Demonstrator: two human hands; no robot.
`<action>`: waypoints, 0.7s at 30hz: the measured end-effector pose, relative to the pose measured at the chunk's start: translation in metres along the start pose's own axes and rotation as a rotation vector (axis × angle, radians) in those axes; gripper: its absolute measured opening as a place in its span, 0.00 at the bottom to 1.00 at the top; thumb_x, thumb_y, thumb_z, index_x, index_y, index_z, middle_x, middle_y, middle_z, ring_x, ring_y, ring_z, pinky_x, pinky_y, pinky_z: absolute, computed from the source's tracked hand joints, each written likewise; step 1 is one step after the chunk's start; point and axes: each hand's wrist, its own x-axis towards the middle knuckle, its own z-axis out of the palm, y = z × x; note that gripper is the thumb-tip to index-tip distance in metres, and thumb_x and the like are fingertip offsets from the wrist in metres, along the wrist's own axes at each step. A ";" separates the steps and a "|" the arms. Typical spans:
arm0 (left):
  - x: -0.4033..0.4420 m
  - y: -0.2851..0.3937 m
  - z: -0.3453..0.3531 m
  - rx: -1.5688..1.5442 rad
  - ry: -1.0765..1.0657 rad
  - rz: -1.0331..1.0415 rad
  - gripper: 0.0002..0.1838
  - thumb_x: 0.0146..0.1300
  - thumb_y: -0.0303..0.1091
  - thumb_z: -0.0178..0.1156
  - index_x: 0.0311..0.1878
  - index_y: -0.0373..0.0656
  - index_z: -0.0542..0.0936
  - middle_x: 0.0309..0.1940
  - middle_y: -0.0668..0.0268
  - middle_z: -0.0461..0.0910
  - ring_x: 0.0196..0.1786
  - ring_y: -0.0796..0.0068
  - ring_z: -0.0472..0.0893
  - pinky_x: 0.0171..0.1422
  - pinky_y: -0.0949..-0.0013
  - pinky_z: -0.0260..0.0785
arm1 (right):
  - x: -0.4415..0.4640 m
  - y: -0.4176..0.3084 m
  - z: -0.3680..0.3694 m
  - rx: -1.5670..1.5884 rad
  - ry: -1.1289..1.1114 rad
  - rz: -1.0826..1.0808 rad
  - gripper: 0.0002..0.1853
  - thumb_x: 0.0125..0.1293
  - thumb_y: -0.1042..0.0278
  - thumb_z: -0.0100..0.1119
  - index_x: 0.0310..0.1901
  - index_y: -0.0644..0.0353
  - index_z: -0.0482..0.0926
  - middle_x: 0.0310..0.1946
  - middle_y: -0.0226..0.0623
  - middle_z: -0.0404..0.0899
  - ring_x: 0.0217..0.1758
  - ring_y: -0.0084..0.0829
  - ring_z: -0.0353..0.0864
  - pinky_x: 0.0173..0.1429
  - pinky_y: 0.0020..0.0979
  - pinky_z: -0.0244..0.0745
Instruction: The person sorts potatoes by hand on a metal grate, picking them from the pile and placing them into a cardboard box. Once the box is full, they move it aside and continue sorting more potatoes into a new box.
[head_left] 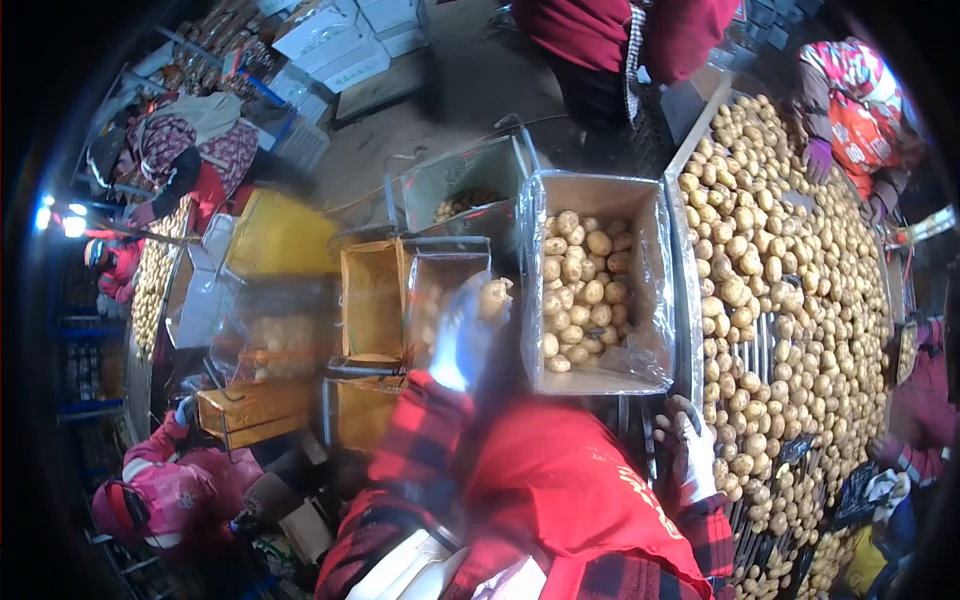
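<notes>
My left hand, in a white glove and a little blurred, is closed on a potato just left of the lined cardboard box. That box has a clear plastic liner and many potatoes inside. My right hand, in a white glove with dark fingertips, is beside the metal edge of the sorting table, below the box's near right corner. Its fingers are apart and slightly bent, with nothing visible in them. Potatoes cover the slatted table to the right.
Left of the box stand a smaller lined box, an orange-brown box, a grey-green bin and a yellow crate. Several co-workers are around: one across the table wears purple gloves, another stands ahead.
</notes>
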 end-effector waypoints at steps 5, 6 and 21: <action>-0.005 0.033 0.007 -0.267 -0.112 0.027 0.25 0.71 0.24 0.60 0.70 0.35 0.70 0.61 0.60 0.78 0.63 0.67 0.79 0.72 0.66 0.69 | 0.013 0.021 -0.015 -0.037 -0.044 0.029 0.26 0.75 0.56 0.59 0.68 0.61 0.72 0.55 0.38 0.78 0.46 0.24 0.80 0.47 0.25 0.78; -0.007 0.036 0.008 -0.325 -0.136 0.022 0.26 0.70 0.23 0.62 0.70 0.35 0.70 0.61 0.59 0.78 0.63 0.67 0.79 0.72 0.66 0.70 | 0.015 0.026 -0.016 -0.050 -0.044 0.002 0.25 0.75 0.54 0.59 0.67 0.59 0.72 0.47 0.33 0.81 0.41 0.18 0.79 0.41 0.19 0.75; 0.019 -0.006 -0.075 0.084 0.276 0.297 0.15 0.72 0.28 0.56 0.58 0.34 0.80 0.56 0.58 0.82 0.58 0.67 0.81 0.67 0.64 0.72 | 0.033 0.060 -0.039 -0.313 -0.186 -0.254 0.21 0.76 0.62 0.56 0.66 0.59 0.75 0.50 0.36 0.81 0.49 0.26 0.82 0.52 0.28 0.79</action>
